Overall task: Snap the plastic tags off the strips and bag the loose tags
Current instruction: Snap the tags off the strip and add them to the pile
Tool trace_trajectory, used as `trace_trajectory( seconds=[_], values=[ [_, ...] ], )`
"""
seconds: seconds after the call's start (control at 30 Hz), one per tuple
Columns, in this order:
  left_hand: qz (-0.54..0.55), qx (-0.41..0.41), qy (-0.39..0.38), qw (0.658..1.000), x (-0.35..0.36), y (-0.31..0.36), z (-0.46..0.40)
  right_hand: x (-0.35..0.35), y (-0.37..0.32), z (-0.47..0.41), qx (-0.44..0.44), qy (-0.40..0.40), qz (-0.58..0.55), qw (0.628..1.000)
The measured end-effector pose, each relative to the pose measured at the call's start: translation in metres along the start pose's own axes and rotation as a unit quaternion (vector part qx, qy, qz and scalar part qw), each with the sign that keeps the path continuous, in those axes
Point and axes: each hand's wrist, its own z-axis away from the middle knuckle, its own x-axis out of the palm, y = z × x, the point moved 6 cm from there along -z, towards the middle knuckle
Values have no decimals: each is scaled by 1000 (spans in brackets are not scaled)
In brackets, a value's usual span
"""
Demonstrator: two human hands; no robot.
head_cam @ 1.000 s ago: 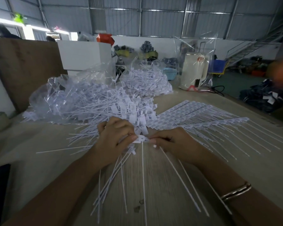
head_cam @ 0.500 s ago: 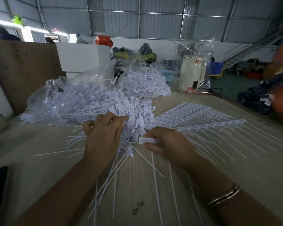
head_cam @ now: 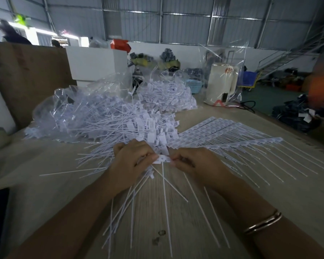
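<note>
At desk front edge: our left hand [head_cam: 133,161] and right hand [head_cam: 191,161] pinch one tag [head_cam: 162,159] between fingers | step: snapping; next: twist it free | tail points toward us | beyond: loose tags [head_cam: 138,128], strips [head_cam: 232,135], bag [head_cam: 79,109]

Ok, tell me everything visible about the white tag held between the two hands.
The small white plastic tag has a flat rectangular head with a thin straight tail running toward the camera over the pale wooden table. It lies roughly level. The left hand pinches its left end, the right hand its right end.
</note>
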Motion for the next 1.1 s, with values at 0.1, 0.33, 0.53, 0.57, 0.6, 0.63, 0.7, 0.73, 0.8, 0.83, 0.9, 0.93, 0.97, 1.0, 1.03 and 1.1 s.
trace_trajectory(
  seconds=[0.1, 0.33, 0.53, 0.57, 0.6, 0.63, 0.7, 0.73, 0.8, 0.83, 0.9, 0.93, 0.97, 1.0, 1.03, 1.1],
  values=[
    [-36, 61, 23, 997, -8, 3, 0, 0, 4, 0, 34, -15, -125, 991],
    [-192, 10, 52, 980, -13, -17, 4, -20, 27, 11, 86, 16, -74, 993],
    [-111, -39, -11, 993, 4, 4, 0, 0, -25, -4, -39, 41, 1, 998],
    [-46, -46, -49, 997, 11, 7, 1, 0, -28, -4, -43, 45, -9, 998],
    [20, -59, -65, 996, 14, 7, 2, -1, -29, -4, -41, 43, -35, 998],
    [72, -73, -61, 993, 13, 6, 1, -3, -27, -4, -35, 39, -74, 996],
    [130, -99, -47, 986, 10, -1, 1, -8, -16, -1, -14, 35, -121, 992],
    [133, -99, -46, 985, 9, -2, 2, -10, -11, 1, -1, 28, -105, 994],
    [105, -80, -46, 990, 9, 1, 2, -8, -6, 3, 0, 11, -24, 1000],
    [103, -68, -41, 992, 10, 3, 3, -6, -8, 2, -16, 10, 26, 999],
    [103, -42, -29, 993, 9, 5, 3, -5, -13, 0, -45, 21, 77, 996],
    [87, -23, -30, 995, 8, 6, 2, -5, -15, -1, -50, 21, 57, 997],
    [73, 2, -35, 997, 4, 7, 2, -6, -14, -1, -42, 13, 2, 999],
    [75, 27, -35, 996, 1, 8, 0, -9, -10, 0, -27, 7, -55, 998],
    [94, 40, -29, 994, -5, 6, 0, -13, -5, 0, -9, 3, -95, 995],
    [129, 25, -3, 991, -16, -7, -2, -23, 7, 4, 21, 10, -136, 990]
  ],
)
